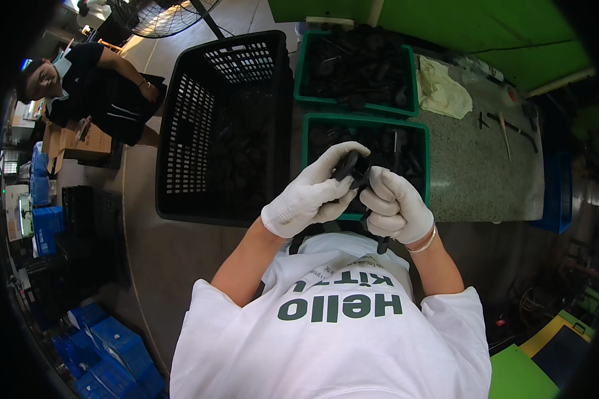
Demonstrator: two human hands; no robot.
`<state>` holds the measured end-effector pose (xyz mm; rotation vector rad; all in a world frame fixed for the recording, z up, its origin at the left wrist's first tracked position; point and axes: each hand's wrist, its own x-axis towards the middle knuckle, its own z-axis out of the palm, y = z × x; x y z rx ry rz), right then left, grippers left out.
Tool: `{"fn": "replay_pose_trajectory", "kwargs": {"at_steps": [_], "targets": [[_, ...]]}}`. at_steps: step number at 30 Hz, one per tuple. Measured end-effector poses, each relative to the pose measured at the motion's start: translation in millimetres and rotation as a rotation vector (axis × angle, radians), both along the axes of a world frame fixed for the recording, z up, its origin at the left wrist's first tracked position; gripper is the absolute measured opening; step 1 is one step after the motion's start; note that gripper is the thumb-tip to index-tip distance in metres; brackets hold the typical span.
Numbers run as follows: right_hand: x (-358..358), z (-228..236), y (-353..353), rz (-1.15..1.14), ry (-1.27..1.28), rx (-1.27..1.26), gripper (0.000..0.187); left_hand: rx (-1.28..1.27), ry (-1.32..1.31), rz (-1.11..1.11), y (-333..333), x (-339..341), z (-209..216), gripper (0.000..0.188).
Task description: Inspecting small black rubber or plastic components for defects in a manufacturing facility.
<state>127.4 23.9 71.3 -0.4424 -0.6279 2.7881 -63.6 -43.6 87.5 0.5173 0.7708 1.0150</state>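
Observation:
In front of my chest, my left hand (313,193), in a white glove, is closed around a small black rounded part (351,166). Its fingers and thumb hold the part tilted upward. My gloved right hand (397,207) is curled into a fist close against the part's right side. A dark handle-like end (383,245) sticks out below that fist; the rest of it is hidden in the fingers. Beneath both hands stands the nearer green bin (427,159), holding dark parts. Behind it, another green bin (416,80) is heaped with similar black parts.
To the left stands a large black slotted crate (183,143) with dark parts inside. The grey worktop (472,179) bears a pale cloth (441,88) and a few thin tools (510,133). A co-worker (106,86) is at the far left, near a cardboard box (90,141) and a fan (170,16).

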Motion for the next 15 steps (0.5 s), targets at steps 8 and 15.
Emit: {"fn": "replay_pose_trajectory", "kwargs": {"at_steps": [8, 15], "targets": [[-7.0, 1.9, 5.5, 0.093, 0.007, -0.100, 0.037, 0.021, -0.065, 0.148, -7.8, 0.3, -10.4, 0.047], [16.5, 32.1, 19.7, -0.090, -0.772, 0.760, 0.032, 0.063, -0.104, 0.482, -12.9, -19.2, -1.9, 0.043]]}}
